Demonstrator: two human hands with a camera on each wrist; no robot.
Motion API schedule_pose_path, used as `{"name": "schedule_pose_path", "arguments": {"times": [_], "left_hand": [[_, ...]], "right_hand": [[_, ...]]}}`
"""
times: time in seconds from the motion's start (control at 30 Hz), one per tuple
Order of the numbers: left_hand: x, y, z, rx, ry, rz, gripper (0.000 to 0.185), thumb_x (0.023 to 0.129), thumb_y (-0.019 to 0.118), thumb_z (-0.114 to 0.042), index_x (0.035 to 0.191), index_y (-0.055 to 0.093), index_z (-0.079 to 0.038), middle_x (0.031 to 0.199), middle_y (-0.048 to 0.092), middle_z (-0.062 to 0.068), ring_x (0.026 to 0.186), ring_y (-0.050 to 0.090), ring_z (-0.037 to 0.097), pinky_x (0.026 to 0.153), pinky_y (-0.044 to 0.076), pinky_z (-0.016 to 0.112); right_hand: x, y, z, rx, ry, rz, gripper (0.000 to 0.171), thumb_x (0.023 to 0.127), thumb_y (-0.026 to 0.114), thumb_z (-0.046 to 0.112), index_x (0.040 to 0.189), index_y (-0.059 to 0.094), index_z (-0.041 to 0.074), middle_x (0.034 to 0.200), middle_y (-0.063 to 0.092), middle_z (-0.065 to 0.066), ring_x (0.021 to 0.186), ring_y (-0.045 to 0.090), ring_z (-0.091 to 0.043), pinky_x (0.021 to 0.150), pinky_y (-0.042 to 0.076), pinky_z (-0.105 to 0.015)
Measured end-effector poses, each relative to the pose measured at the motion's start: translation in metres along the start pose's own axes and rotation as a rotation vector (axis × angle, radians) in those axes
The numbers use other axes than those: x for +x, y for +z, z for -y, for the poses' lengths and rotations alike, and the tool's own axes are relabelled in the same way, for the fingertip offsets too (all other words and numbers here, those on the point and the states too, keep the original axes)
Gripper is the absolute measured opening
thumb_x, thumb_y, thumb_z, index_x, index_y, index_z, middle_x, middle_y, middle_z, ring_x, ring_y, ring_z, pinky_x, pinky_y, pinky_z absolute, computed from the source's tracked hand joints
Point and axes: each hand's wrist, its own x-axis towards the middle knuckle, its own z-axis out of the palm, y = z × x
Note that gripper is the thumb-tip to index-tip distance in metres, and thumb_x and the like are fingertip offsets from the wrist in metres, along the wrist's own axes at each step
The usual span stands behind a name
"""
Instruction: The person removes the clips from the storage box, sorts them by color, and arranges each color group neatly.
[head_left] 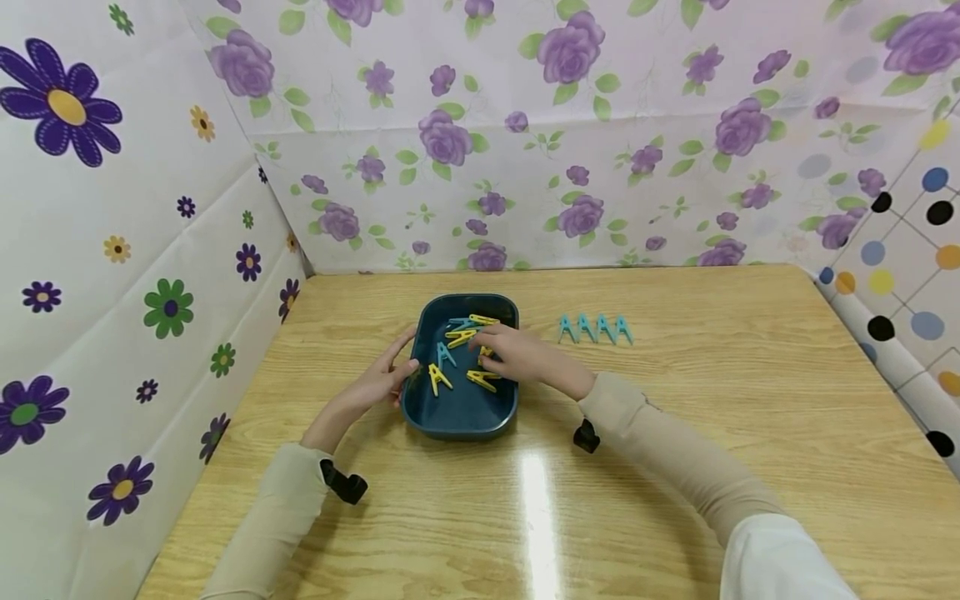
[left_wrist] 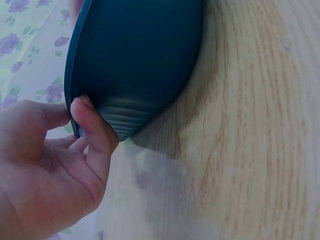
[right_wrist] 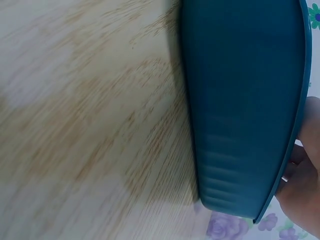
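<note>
Starting at the left: my left hand [head_left: 382, 379] is on the near-left rim of the tray [head_left: 459, 421], thumb and fingers pinching that thin lip; the left wrist view shows the thumb [left_wrist: 92, 125] pressed on the ribbed corner of the tray [left_wrist: 135, 55]. It's a dark teal plastic tray with rounded corners and smooth walls, sitting mid-bench on the pale wood-grain bench [head_left: 675, 467], which is glossy enough to throw a glare streak. I'd judge the tray light and stiff but likely to slide on that finish, so the rim is the place to steady it. Inside lie the pegs: a yellow peg [head_left: 438, 379] near the left wall, a blue peg [head_left: 445, 354] just beside it, more yellow ones further in. My right hand [head_left: 517, 354] is down in the tray over the pegs, fingers curled, but I cannot tell whether that grip has closed on one; the right wrist view shows only the tray's outer wall [right_wrist: 240, 100]. Small sprung plastic pegs, light and hard, best pinched at the tail ends, I reckon. Over to the right, four blue pegs [head_left: 595, 329] stand in a neat row, apart from the tray.
</note>
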Motion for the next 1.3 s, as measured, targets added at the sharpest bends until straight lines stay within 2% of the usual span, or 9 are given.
{"name": "schedule_pose_path", "arguments": {"times": [0.27,0.5,0.73,0.97,1.17,1.3], "left_hand": [[0.001,0.000,-0.002,0.001,0.001,0.000,0.061,0.106,0.040,-0.025,0.156,0.007,-0.034,0.060,0.041,0.001,0.051,0.047,0.014,0.052,0.046,0.031],[0.001,0.000,-0.003,-0.001,-0.010,0.004,0.061,0.106,0.040,-0.026,0.156,0.006,-0.036,0.061,0.042,0.001,0.052,0.047,0.014,0.053,0.046,0.031],[0.003,-0.001,-0.003,0.017,-0.001,-0.003,0.061,0.106,0.040,-0.025,0.156,0.006,-0.036,0.060,0.041,0.000,0.051,0.046,0.014,0.052,0.046,0.030],[0.002,-0.001,-0.002,0.027,-0.004,-0.012,0.061,0.106,0.039,-0.022,0.156,0.006,-0.034,0.058,0.040,0.000,0.051,0.046,0.014,0.052,0.046,0.030],[0.001,0.000,-0.001,0.012,-0.003,-0.007,0.062,0.105,0.040,-0.025,0.156,0.006,-0.035,0.060,0.042,0.000,0.051,0.046,0.014,0.052,0.046,0.031],[0.000,0.001,0.000,0.004,0.010,-0.006,0.062,0.105,0.041,-0.025,0.156,0.006,-0.034,0.066,0.046,0.002,0.051,0.047,0.013,0.051,0.046,0.030]], "right_hand": [[0.003,0.002,0.001,-0.008,0.014,0.012,0.031,0.098,0.056,0.016,0.127,0.060,0.008,0.130,0.059,-0.011,0.110,0.059,-0.023,0.083,0.051,-0.037],[0.009,0.004,0.003,-0.009,-0.005,0.038,0.031,0.098,0.056,0.016,0.128,0.060,0.007,0.127,0.061,-0.010,0.095,0.061,-0.018,0.082,0.051,-0.034],[0.014,0.004,0.006,-0.017,-0.006,0.061,0.029,0.098,0.057,0.017,0.124,0.062,0.008,0.125,0.061,-0.009,0.110,0.060,-0.021,0.091,0.051,-0.035],[0.018,0.002,0.011,-0.008,-0.006,0.104,0.029,0.098,0.056,0.016,0.124,0.062,0.006,0.126,0.060,-0.010,0.108,0.061,-0.021,0.092,0.050,-0.036],[0.024,0.006,0.014,0.010,-0.003,0.147,0.029,0.098,0.055,0.016,0.124,0.062,0.004,0.128,0.060,-0.011,0.117,0.058,-0.022,0.098,0.048,-0.037],[0.028,0.010,0.016,-0.003,-0.007,0.150,0.031,0.098,0.055,0.014,0.126,0.061,0.003,0.129,0.060,-0.012,0.118,0.058,-0.023,0.099,0.048,-0.037]]}}
